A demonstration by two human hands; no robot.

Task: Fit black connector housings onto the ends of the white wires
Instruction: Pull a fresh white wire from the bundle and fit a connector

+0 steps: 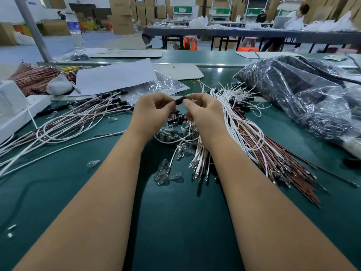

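Observation:
A small black connector housing (179, 100) is held above the green table between both hands. My left hand (151, 112) pinches its left end and my right hand (203, 114) pinches its right end. More black housings (178, 118) show just below, partly hidden under my fingers; I cannot tell which hand holds them. A bundle of white wires (234, 118) with bare metal terminals lies to the right, running under my right forearm. Finished wires with black housings (109, 106) lie in a heap to the left.
Clear glass bulbs (166, 173) are scattered between my forearms. Red-brown wires (283, 159) lie beside the white bundle. A plastic bag of black parts (302, 94) fills the right side. White paper (117, 75), a white device (13, 108) and a water bottle (75, 30) stand to the left.

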